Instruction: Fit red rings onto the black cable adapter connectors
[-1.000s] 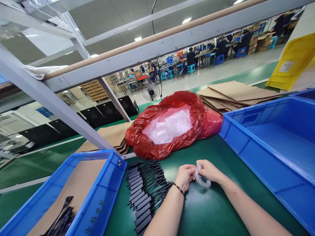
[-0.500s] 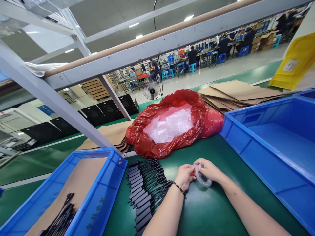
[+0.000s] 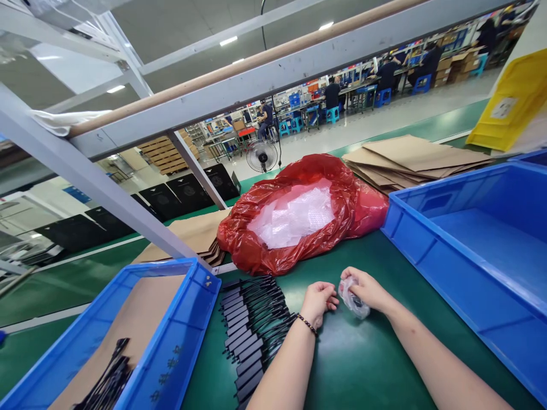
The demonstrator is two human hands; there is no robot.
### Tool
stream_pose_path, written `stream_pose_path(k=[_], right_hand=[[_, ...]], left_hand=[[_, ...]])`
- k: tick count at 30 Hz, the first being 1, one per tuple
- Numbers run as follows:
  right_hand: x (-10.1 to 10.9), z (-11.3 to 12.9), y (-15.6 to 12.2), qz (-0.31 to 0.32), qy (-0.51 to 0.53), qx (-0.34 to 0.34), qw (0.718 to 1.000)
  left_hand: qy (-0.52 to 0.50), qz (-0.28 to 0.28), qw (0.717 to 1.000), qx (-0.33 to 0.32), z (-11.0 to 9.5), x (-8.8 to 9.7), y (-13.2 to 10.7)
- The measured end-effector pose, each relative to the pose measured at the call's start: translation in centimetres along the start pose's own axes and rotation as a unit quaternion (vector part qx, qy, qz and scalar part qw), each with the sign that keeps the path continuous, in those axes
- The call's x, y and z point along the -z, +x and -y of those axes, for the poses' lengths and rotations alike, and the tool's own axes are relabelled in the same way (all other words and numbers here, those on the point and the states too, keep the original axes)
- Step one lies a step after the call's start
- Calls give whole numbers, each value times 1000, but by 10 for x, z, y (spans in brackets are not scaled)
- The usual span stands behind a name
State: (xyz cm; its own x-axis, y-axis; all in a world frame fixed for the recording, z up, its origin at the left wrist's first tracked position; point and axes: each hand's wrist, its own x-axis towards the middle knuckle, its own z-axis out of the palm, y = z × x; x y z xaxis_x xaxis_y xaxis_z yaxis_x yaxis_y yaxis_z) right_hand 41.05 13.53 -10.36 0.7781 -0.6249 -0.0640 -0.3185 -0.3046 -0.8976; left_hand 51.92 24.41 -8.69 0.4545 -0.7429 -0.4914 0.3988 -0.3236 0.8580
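Note:
My right hand [image 3: 366, 289] grips a small clear plastic bag [image 3: 352, 299] with a dark part inside, just above the green table mat [image 3: 367, 364]. My left hand [image 3: 319, 299], with a bead bracelet on the wrist, sits a little to the left of the bag; its fingers are curled and hold nothing. Beside my left hand lies a row of several black cable parts [image 3: 252, 324]. Behind both hands is a red plastic sack [image 3: 299, 213] full of clear bags.
A large blue bin [image 3: 478, 250] stands at the right. Another blue bin [image 3: 171, 341], lined with cardboard and holding black parts, is at the left. Flat cardboard sheets [image 3: 410, 159] lie behind. A grey shelf frame [image 3: 98, 182] crosses overhead. Other people work at far tables.
My left hand has let go of the clear bag and drawn slightly left. The right hand keeps the bag and has shifted a little up.

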Motion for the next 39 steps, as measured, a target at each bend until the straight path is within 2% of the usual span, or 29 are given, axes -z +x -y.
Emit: stream_pose_path(k=[3, 7, 9, 11, 13, 18, 23, 30, 34, 39], right_hand=[[-8, 6, -2, 11, 2, 1, 1000], [-11, 13, -6, 31, 34, -2, 999], [-10, 16, -8, 42, 52, 2, 998], [-10, 18, -9, 50, 67, 9, 996], [-12, 17, -9, 46, 70, 13, 996], [-14, 11, -5, -22, 27, 3, 999], [-5, 11, -4, -2, 83, -17, 996], [1, 13, -6, -6, 130, -27, 991], [2, 12, -6, -7, 116, -25, 993], [12, 11, -4, -40, 94, -34, 994]], left_hand=[[51, 30, 998, -6, 1, -8, -2], [104, -8, 994, -23, 6, -9, 3], [150, -53, 985, -72, 7, -5, 6], [213, -97, 963, -136, 6, 1, 7], [254, -107, 946, -169, 4, 5, 7], [201, -27, 978, -48, -1, 9, 4], [141, 35, 989, 16, -5, 13, 1], [-31, 57, 997, 34, -11, 13, -3], [-4, 72, 997, 27, -8, 9, -1], [24, 22, 999, 14, -4, 12, 4]])
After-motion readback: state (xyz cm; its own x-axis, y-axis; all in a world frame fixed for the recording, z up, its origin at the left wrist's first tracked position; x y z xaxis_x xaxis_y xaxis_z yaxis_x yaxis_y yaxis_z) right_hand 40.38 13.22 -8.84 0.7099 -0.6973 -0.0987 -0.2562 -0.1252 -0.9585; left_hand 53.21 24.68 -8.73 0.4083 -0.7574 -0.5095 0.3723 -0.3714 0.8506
